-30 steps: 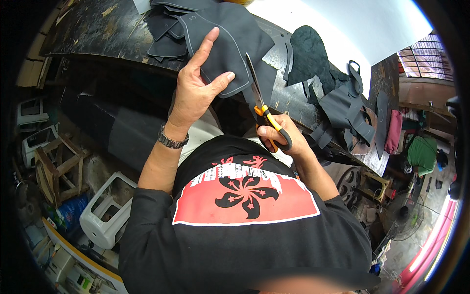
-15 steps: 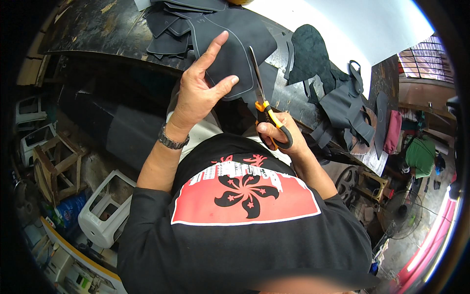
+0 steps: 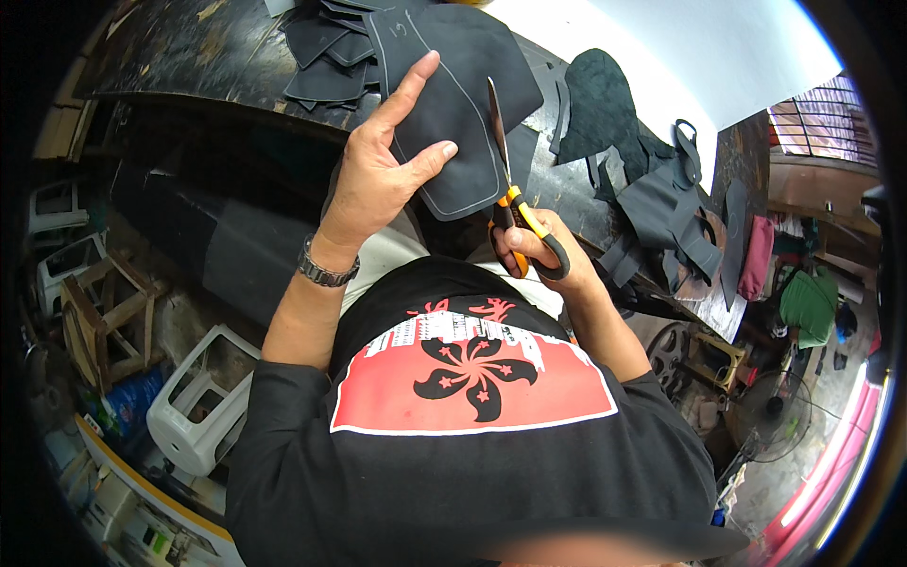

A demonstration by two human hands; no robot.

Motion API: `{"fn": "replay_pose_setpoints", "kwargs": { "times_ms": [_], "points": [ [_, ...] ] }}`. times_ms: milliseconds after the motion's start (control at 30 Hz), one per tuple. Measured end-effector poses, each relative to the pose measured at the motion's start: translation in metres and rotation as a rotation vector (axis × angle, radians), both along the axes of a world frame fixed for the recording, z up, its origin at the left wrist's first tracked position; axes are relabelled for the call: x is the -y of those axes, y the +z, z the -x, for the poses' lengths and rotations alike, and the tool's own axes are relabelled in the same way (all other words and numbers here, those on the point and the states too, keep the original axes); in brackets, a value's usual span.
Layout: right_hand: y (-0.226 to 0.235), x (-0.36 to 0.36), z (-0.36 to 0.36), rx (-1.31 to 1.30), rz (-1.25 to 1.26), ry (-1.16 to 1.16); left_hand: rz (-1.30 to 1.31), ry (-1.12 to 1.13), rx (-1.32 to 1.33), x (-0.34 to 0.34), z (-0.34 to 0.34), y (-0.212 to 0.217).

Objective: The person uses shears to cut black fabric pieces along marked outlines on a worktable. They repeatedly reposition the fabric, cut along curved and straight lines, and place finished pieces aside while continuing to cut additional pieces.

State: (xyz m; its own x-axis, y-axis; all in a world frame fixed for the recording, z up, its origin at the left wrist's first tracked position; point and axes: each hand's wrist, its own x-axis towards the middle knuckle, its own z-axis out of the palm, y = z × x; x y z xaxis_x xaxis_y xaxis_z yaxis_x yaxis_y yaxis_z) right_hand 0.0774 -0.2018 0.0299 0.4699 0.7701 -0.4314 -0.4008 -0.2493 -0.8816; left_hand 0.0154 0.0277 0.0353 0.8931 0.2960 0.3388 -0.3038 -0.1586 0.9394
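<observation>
A black leather-like sheet [image 3: 458,113] with a pale drawn outline hangs partly over the table's near edge. My left hand [image 3: 373,180] holds it, thumb and index finger stretched across its top face; the other fingers are hidden beneath. In my right hand [image 3: 553,250] are scissors [image 3: 518,210] with yellow-orange and black handles. Their blades point away from me at the sheet's right side, near the drawn line, and look nearly closed.
A stack of cut black pieces [image 3: 326,61] lies left of the sheet on the dark worktable [image 3: 179,57]. To the right are a dark suede-like piece [image 3: 595,109] and a heap of black offcuts [image 3: 666,213]. White plastic stools [image 3: 203,402] stand at lower left.
The black sheet has shifted slightly toward me and turned, uncovering more of its lower corner. My left hand has moved a little left. The scissors' blades have moved slightly right and come closer together.
</observation>
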Motion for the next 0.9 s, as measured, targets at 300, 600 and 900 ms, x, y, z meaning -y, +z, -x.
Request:
{"fn": "replay_pose_setpoints", "kwargs": {
  "times_ms": [300,600,900],
  "points": [
    [0.003,0.011,0.002,0.015,0.138,0.040,-0.039,-0.027,0.014,-0.009,0.001,-0.001],
    [0.001,0.011,0.002,-0.023,0.125,0.036,0.166,0.041,-0.034,-0.002,-0.010,-0.006],
    [-0.003,0.006,-0.001,0.034,0.046,0.061,-0.022,0.081,0.043,0.005,-0.003,-0.005]
  ]
}}
